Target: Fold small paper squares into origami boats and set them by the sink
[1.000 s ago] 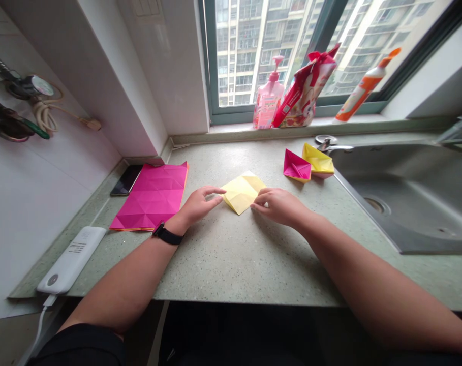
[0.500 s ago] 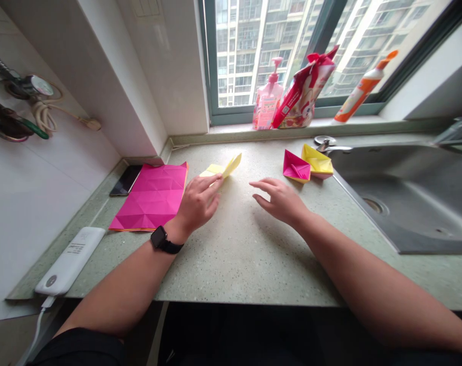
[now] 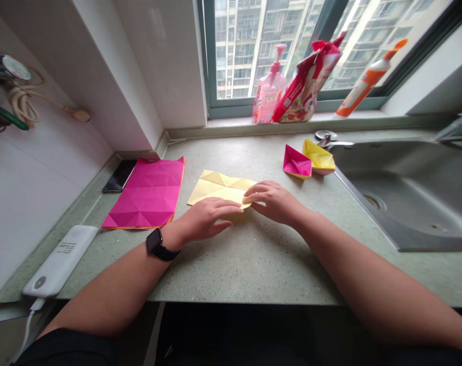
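Observation:
A creased yellow paper (image 3: 215, 186) lies unfolded flat on the speckled green counter (image 3: 246, 254). My left hand (image 3: 206, 222), with a black watch on its wrist, lies with its fingers stretched flat on the paper's near edge. My right hand (image 3: 275, 201) meets it from the right, its fingers bent and pressed together with the thumb at the paper's near right corner. To the left of the sheet lies a creased pink paper (image 3: 149, 192).
Two folded paper boats, pink (image 3: 296, 163) and yellow (image 3: 318, 157), sit by the steel sink (image 3: 413, 203). A phone (image 3: 119, 176) and a white power bank (image 3: 59, 260) lie at the left. A pink pump bottle (image 3: 268, 94), a red pouch (image 3: 309, 81) and an orange bottle (image 3: 364, 84) stand on the windowsill.
The left hand lifted the folded yellow paper, and it now lies opened out flat. Both hands have come back onto its near edge. The view shifted slightly.

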Demonstrator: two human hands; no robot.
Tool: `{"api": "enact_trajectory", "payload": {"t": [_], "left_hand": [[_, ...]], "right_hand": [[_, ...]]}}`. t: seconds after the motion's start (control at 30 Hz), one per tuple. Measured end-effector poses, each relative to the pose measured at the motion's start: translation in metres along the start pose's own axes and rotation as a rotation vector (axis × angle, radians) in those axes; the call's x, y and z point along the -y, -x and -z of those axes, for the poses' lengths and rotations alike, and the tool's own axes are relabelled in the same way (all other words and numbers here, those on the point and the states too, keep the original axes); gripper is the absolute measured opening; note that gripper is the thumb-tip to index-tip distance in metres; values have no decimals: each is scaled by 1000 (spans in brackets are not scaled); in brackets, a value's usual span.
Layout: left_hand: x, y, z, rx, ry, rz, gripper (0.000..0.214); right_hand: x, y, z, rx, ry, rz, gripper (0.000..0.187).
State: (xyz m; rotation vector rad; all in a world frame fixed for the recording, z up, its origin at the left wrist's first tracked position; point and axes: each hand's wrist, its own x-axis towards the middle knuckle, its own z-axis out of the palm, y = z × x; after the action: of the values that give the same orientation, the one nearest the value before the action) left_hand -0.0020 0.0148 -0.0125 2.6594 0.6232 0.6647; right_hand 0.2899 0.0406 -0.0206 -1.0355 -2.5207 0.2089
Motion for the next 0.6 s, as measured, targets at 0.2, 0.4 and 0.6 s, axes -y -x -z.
{"api": "enact_trajectory", "payload": {"t": [0.2, 0.4, 0.6], "left_hand": [[9, 7, 1, 9, -102, 243, 45], [10, 4, 2, 84, -87, 216, 19], [3, 1, 5, 173, -81, 91, 16]], "right_hand": [[-1, 1, 8, 74, -82, 31, 26], [-5, 3, 16, 148, -141, 26, 28], [-12, 9, 26, 236, -144, -15, 30]]}}
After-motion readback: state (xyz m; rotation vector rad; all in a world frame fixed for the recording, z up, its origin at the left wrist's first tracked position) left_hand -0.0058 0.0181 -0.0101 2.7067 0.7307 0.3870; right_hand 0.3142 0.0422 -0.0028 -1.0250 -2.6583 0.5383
